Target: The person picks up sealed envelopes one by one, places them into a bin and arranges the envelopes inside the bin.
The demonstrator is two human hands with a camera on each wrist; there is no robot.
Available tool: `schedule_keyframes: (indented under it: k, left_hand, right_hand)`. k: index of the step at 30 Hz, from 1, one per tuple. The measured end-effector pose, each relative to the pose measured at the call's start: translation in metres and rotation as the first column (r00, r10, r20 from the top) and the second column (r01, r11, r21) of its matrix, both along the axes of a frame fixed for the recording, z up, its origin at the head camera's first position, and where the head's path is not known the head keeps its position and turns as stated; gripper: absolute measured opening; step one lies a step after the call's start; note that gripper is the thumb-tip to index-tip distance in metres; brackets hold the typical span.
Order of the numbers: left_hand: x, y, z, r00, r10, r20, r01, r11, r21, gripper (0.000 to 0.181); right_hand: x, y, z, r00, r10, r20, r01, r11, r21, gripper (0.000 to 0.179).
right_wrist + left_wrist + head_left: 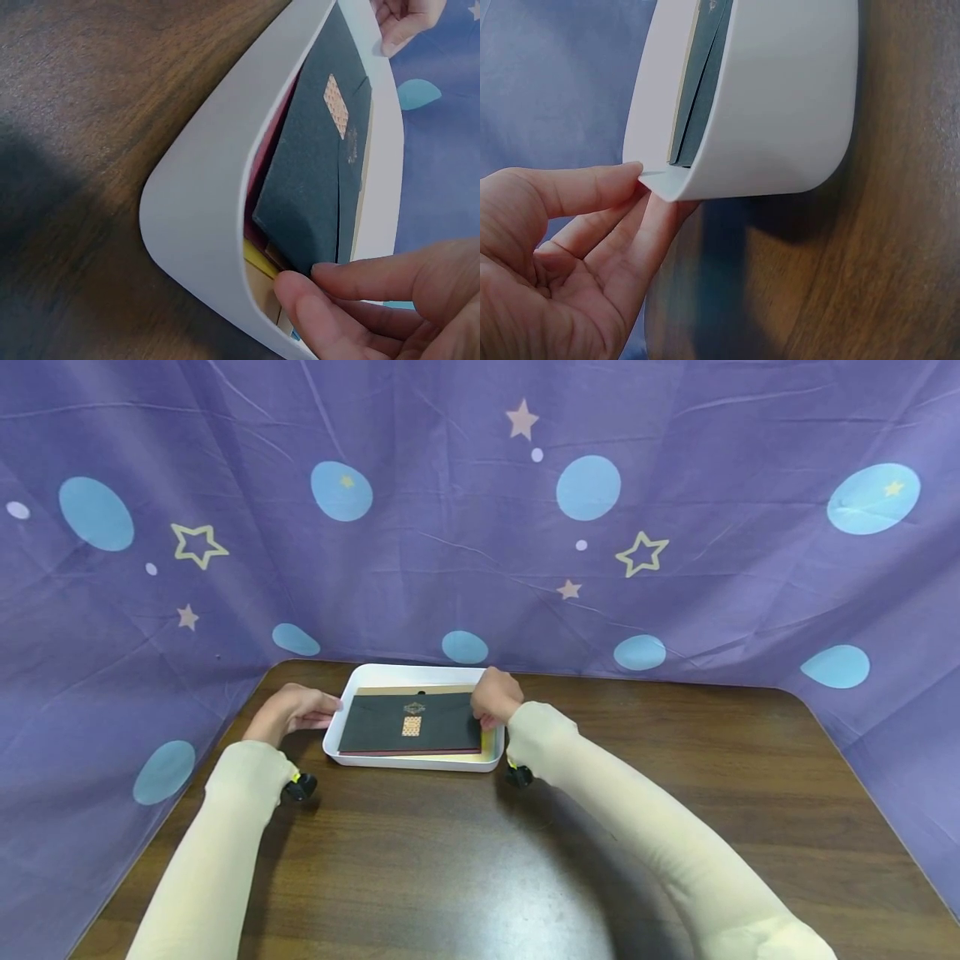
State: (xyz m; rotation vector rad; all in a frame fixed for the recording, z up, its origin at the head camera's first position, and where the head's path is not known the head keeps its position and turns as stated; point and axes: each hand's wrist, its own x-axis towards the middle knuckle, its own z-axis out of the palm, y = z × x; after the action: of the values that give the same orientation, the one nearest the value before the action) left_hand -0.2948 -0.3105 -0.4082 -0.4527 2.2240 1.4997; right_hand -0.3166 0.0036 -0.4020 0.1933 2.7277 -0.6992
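A white tray [416,762] stands near the back edge of the table with a stack of flat envelopes in it. On top lies a dark green envelope [442,731] with a gold emblem and a small patterned patch. Reddish and yellow [259,257] edges show beneath it. My left hand [303,706] pinches the tray's left rim, thumb on the edge and fingers below, as the left wrist view shows. Over the tray's right end, my right hand [495,697] pinches the right end of the dark green envelope between thumb and index finger.
The brown wooden table [675,777] extends toward me and to the right. A purple curtain [450,527] with stars and blue spots hangs behind the table and along its sides. Small black devices [300,787] sit at both wrists.
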Motion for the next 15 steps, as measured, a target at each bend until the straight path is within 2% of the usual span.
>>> schedule_keyframes:
  k: [7, 15]
  left_hand:
    - [0.0038, 0.0041, 0.0021, 1.000, 0.009, -0.022, -0.009, 1.000, -0.021, 0.014]
    - [0.0056, 0.0075, 0.0029, 0.999, 0.030, -0.038, -0.032, 0.998, -0.058, 0.011]
  right_hand:
    - [0.0043, -0.0035, -0.0010, 0.999, 0.014, -0.049, -0.011, 0.998, 0.058, 0.011]
    - [0.0087, -0.0011, 0.0040, 0.997, 0.033, -0.076, -0.032, 0.999, 0.014, 0.008]
